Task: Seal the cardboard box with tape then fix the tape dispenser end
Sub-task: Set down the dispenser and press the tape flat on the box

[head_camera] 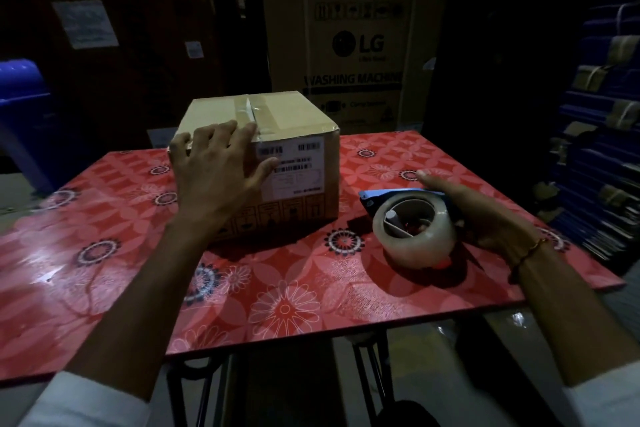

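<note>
A closed cardboard box [294, 114] with tape along its top seam and a white barcode label on the near face stands on the red floral table [277, 298]. My left hand [214, 166] lies flat with spread fingers over the box's near top-left edge. To the right of the box, a blue tape dispenser [412, 229] with a large clear tape roll rests on the table. My right hand [485, 215] wraps around the dispenser from the right, thumb pointing toward the box.
A large LG washing machine carton [356, 55] stands behind the table. Stacked blue bundles [602, 135] fill the right side, and a blue bin [24, 107] sits at the far left. The table's right edge is close to my right wrist.
</note>
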Action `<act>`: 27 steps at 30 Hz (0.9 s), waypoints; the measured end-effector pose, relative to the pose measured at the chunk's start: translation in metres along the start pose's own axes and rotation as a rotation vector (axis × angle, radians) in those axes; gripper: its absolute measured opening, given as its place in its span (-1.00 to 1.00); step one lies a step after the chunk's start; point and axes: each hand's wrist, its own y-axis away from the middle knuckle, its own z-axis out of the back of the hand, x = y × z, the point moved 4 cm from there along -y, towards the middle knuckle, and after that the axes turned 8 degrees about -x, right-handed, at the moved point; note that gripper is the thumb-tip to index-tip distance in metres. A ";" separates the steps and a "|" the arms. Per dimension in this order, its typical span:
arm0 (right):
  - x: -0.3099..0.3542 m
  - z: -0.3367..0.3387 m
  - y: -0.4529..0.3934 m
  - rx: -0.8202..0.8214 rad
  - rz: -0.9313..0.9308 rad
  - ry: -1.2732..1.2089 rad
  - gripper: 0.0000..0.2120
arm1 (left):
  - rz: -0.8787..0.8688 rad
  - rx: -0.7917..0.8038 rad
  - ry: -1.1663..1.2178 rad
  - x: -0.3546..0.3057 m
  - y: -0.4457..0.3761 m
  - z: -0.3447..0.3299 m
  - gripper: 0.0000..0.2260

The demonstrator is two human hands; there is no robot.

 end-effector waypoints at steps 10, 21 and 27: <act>0.003 -0.012 -0.017 -0.055 0.350 0.316 -0.83 | 0.000 0.013 -0.006 -0.001 0.001 0.001 -0.30; 0.034 -0.036 -0.012 -0.326 0.963 0.878 -0.70 | -0.005 0.166 0.143 0.013 -0.003 0.016 -0.23; 0.084 -0.112 0.022 -0.356 1.294 0.798 -0.60 | 0.029 0.114 0.145 0.040 -0.010 0.019 -0.42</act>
